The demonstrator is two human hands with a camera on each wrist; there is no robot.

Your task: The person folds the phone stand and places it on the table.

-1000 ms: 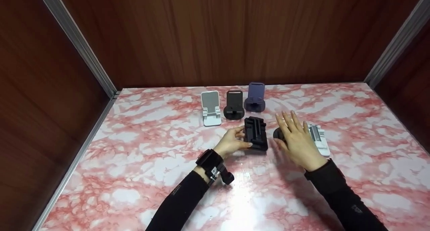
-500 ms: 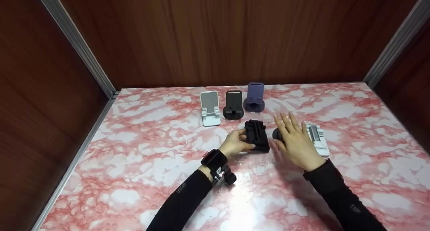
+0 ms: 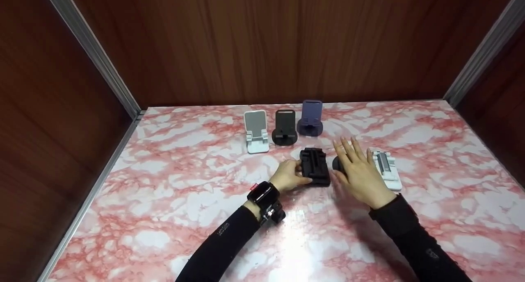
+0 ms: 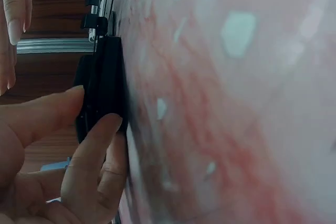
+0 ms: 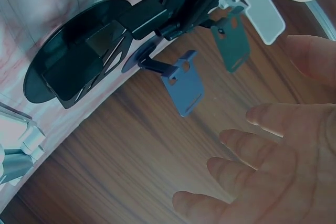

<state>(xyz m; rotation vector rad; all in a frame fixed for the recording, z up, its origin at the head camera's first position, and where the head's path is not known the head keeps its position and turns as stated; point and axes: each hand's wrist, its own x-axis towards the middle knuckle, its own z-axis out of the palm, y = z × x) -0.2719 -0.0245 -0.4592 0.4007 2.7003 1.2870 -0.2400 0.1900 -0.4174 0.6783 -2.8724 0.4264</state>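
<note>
In the head view my left hand [image 3: 286, 176] pinches the left edge of a black folded phone stand [image 3: 316, 167]. The left wrist view shows that stand [image 4: 107, 69] lying flat on or very close to the tabletop, thumb and fingers at its edge. My right hand [image 3: 361, 178] hovers palm down with straight, spread fingers and holds nothing. Below it, a black round-based phone stand [image 3: 337, 164] is mostly hidden in the head view; the right wrist view shows it folded down [image 5: 79, 51]. A white folded phone stand [image 3: 389, 173] lies just right of that hand.
Behind stand three raised phone stands: a white one [image 3: 257, 132], a black one [image 3: 285, 128] and a purple one [image 3: 311, 119]. The pink marbled table [image 3: 164, 216] has wooden panels [image 3: 266, 48] at its back and sides.
My left hand has lowered the black phone stand and brought it slightly nearer and to the right, from tilted to flat. The right hand has hardly moved.
</note>
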